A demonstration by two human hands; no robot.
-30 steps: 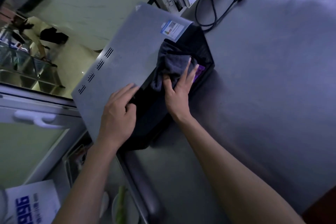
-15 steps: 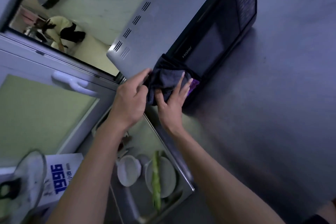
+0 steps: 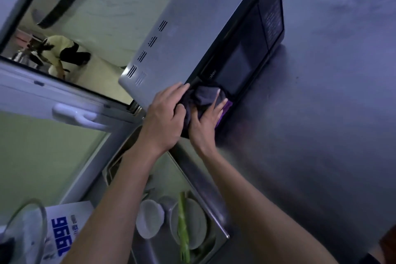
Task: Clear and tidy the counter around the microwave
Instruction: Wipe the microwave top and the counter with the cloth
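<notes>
A silver microwave (image 3: 192,34) with a black glass door stands on the steel counter (image 3: 321,124), seen tilted. A dark grey cloth (image 3: 204,96) with a purple edge lies bunched against the near lower corner of the door. My right hand (image 3: 206,123) presses flat on the cloth with straight fingers. My left hand (image 3: 165,117) rests on the microwave's near top corner, its fingertips touching the cloth's edge.
A sink (image 3: 222,234) below the microwave holds a white bowl (image 3: 150,218), a plate (image 3: 194,223) and a green stalk (image 3: 183,227). A glass lid (image 3: 25,229) and a printed white box (image 3: 62,231) sit at lower left. A window with a white handle (image 3: 75,113) runs along the left.
The view has swung back up, showing more of the microwave. The cloth and my right hand stay at the door's near corner; my left hand has closed in beside them.
</notes>
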